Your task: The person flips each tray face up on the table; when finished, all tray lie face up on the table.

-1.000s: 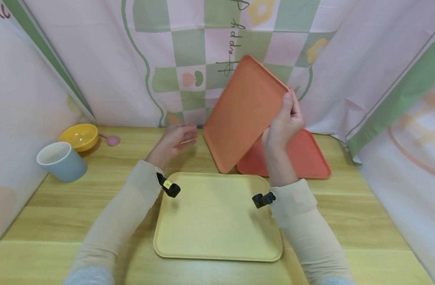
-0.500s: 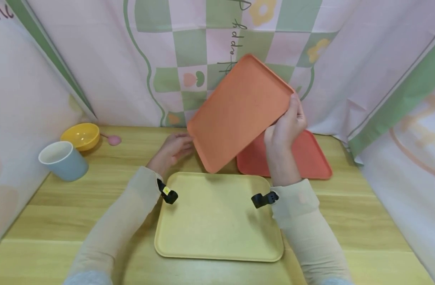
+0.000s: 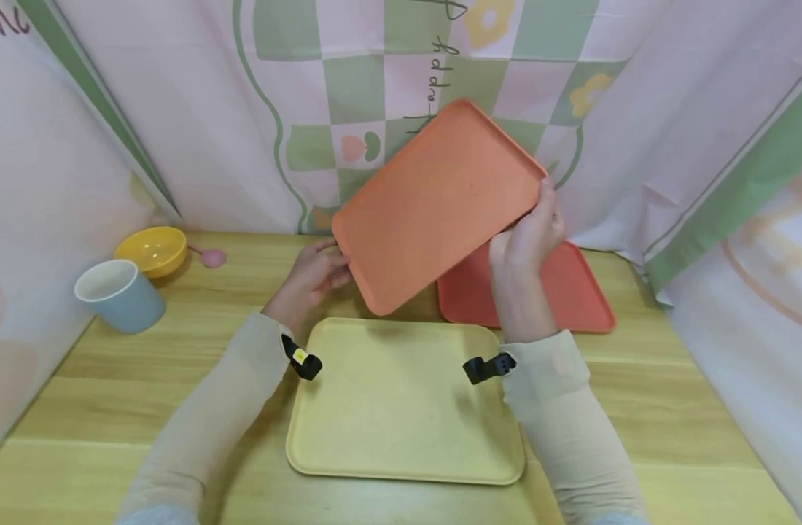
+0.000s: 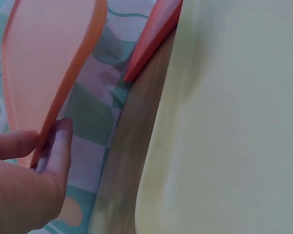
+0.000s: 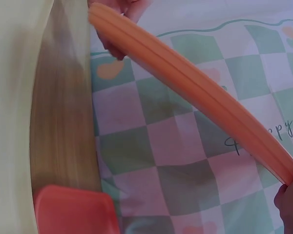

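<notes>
An orange rectangular tray [image 3: 440, 204] is held up, tilted, above the back of the table. My right hand [image 3: 528, 233] grips its right edge, thumb on the upper face. At the lower left edge my left hand [image 3: 312, 277] pinches it; in the left wrist view the thumb of the left hand [image 4: 27, 180] lies on one side of the rim and the fingers on the other. A pale yellow tray [image 3: 404, 401] lies flat in front of me. Behind it to the right is a red tray [image 3: 578, 292], partly hidden by my right hand and the orange tray.
A light blue cup [image 3: 122, 299] stands on the wooden table [image 3: 663, 415] at the left. Behind it are a yellow bowl [image 3: 153, 249] and a pink spoon [image 3: 212, 257]. A checked curtain [image 3: 355, 80] hangs along the back edge.
The orange tray's lower end has swung left, so it leans more. My left hand has gone from beside the tray, fingers apart from it, to pinching its left edge.
</notes>
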Tool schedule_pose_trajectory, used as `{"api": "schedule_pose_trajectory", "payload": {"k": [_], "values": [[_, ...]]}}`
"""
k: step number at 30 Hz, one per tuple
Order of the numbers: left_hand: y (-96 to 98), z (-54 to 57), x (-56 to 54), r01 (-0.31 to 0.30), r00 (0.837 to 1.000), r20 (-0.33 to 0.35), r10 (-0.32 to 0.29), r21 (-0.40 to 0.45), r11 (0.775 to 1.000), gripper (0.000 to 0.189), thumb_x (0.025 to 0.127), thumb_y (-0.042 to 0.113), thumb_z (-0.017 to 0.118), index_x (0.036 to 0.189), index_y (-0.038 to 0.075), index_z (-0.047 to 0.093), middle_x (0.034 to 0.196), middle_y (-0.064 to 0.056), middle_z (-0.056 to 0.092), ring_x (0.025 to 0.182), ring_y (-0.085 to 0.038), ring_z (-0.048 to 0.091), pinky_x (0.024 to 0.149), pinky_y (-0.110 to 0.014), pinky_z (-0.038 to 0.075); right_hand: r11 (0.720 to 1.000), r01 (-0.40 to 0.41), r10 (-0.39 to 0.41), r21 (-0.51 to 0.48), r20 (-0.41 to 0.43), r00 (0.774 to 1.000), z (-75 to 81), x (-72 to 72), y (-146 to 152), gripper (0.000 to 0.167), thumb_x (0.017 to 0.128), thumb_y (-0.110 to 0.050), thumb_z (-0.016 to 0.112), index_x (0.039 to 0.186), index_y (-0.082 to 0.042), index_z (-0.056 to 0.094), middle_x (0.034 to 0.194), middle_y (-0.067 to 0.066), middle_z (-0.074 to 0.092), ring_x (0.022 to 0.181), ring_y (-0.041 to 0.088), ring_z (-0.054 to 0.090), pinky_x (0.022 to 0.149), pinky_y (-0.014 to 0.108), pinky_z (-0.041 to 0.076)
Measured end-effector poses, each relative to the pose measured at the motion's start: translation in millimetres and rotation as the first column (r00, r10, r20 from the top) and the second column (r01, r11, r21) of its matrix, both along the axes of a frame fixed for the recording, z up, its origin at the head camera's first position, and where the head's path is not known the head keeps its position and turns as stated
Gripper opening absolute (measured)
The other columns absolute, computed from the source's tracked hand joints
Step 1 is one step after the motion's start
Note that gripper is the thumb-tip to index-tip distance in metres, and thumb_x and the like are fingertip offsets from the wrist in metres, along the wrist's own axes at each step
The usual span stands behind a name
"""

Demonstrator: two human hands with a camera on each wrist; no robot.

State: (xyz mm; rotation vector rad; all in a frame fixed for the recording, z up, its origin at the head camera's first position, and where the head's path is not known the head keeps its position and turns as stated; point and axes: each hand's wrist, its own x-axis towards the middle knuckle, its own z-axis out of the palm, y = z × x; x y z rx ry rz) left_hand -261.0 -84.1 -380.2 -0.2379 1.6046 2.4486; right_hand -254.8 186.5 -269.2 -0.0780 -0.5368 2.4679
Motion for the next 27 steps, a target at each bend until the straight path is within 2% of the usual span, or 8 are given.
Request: {"api": "schedule_pose_trajectory", "payload": {"k": [5, 13, 20, 27], "values": [[-0.1, 3.9, 0.7, -0.058, 0.998, -0.024, 0.059, 0.056, 0.997, 0.055, 0.103, -0.006, 0.05, 0.154, 0.008, 0.036, 0.092, -0.005, 0.062, 0.077, -0.016, 0.066, 0.068, -0.028, 0.059, 0.999, -0.035, 0.035, -0.037, 0.004, 0.999, -0.7, -1.6, 1.0, 0.021, 0.104, -0.003, 0.054, 0.108, 0.012, 0.068, 0.114, 0.023, 0.068, 0.106, 0.032, 0.067, 0.094, 0.041, 0.056], [-5.3, 6.9, 2.1, -0.109, 0.993, -0.033, 0.111, 0.061, 0.992, 0.059, 0.104, -0.002, 0.05, 0.158, 0.013, 0.032, 0.097, -0.005, 0.06, 0.081, -0.016, 0.064, 0.065, -0.027, 0.056, 0.995, -0.068, 0.072, -0.077, 0.06, 0.996, -2.8, -2.6, 2.3, 0.02, 0.103, -0.003, 0.054, 0.108, 0.01, 0.068, 0.113, 0.019, 0.069, 0.102, 0.027, 0.068, 0.093, 0.038, 0.055], [-15.7, 10.4, 5.4, -0.155, 0.986, -0.051, 0.159, 0.078, 0.985, 0.058, 0.104, -0.002, 0.051, 0.158, 0.012, 0.034, 0.093, -0.003, 0.063, 0.08, -0.016, 0.063, 0.069, -0.027, 0.055, 0.994, -0.113, 0.113, -0.004, 0.106, 0.988, -4.3, -4.8, 2.8, 0.02, 0.101, -0.007, 0.063, 0.111, 0.009, 0.069, 0.115, 0.019, 0.069, 0.105, 0.028, 0.068, 0.093, 0.039, 0.056], [-30.2, 13.1, 9.3, -0.167, 0.983, -0.06, 0.174, 0.11, 0.98, 0.056, 0.104, -0.002, 0.051, 0.157, 0.011, 0.038, 0.086, -0.001, 0.063, 0.075, -0.014, 0.062, 0.064, -0.025, 0.055, 0.967, -0.213, 0.186, 0.138, 0.186, 0.965, -12.0, -8.8, 7.4, 0.021, 0.097, -0.014, 0.071, 0.105, 0.006, 0.072, 0.111, 0.016, 0.07, 0.102, 0.027, 0.067, 0.089, 0.037, 0.057]]}}
